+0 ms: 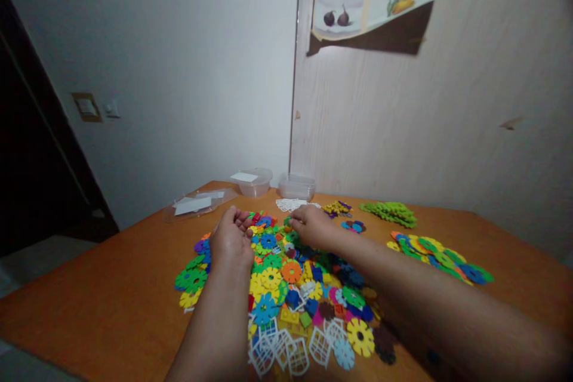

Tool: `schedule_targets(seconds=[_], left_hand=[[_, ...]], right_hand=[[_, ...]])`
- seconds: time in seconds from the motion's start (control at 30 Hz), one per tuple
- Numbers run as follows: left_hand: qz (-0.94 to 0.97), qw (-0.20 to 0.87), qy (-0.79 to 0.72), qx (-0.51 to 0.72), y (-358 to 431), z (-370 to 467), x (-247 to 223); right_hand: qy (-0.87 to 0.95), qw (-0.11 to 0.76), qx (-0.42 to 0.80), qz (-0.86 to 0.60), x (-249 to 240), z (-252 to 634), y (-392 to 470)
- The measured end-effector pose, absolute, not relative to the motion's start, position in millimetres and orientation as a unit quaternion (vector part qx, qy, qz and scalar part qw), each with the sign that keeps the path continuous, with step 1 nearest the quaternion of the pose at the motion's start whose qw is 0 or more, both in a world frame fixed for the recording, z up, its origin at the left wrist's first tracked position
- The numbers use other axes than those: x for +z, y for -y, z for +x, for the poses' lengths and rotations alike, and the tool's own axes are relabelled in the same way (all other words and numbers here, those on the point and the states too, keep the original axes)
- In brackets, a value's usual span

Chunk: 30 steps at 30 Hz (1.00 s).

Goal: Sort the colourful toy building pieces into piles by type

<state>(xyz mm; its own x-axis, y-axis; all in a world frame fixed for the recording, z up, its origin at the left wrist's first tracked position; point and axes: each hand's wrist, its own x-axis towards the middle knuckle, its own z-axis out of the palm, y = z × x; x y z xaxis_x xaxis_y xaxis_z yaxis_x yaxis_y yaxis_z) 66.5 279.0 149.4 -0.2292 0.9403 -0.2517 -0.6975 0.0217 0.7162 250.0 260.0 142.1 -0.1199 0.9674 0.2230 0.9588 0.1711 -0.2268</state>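
Observation:
A big mixed pile of plastic pieces covers the middle of the table, with flower-shaped discs, small bricks and white lattice pieces at its near edge. Over the pile's left far part is my left hand, palm partly up and fingers loosely curled, with no piece visible in it. My right hand reaches over the far part of the pile, its fingertips pinched together near green pieces. Whatever lies between those fingertips is too small to make out.
Behind the pile stand a round clear tub and a rectangular clear container. Clear lids lie at the back left. Sorted heaps include white pieces, yellow and purple pieces, light green pieces and flower discs.

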Motion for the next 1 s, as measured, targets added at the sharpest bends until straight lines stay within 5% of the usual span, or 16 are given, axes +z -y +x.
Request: schedule_targets(seconds=[0.2, 0.43, 0.77, 1.0], left_hand=[[0.155, 0.597, -0.397, 0.68, -280, 68, 151], [0.162, 0.594, -0.411, 0.673, -278, 70, 154], [0.168, 0.595, -0.407, 0.672, -278, 69, 152], [0.172, 0.597, -0.403, 0.672, -281, 69, 150]], right_hand=[[0.664, 0.195, 0.046, -0.72, 160, 358, -228], [0.613, 0.113, 0.103, -0.775, 139, 441, -174], [0.612, 0.034, 0.068, -0.787, 129, 445, -152], [0.651, 0.071, 0.086, -0.751, 129, 416, -149]])
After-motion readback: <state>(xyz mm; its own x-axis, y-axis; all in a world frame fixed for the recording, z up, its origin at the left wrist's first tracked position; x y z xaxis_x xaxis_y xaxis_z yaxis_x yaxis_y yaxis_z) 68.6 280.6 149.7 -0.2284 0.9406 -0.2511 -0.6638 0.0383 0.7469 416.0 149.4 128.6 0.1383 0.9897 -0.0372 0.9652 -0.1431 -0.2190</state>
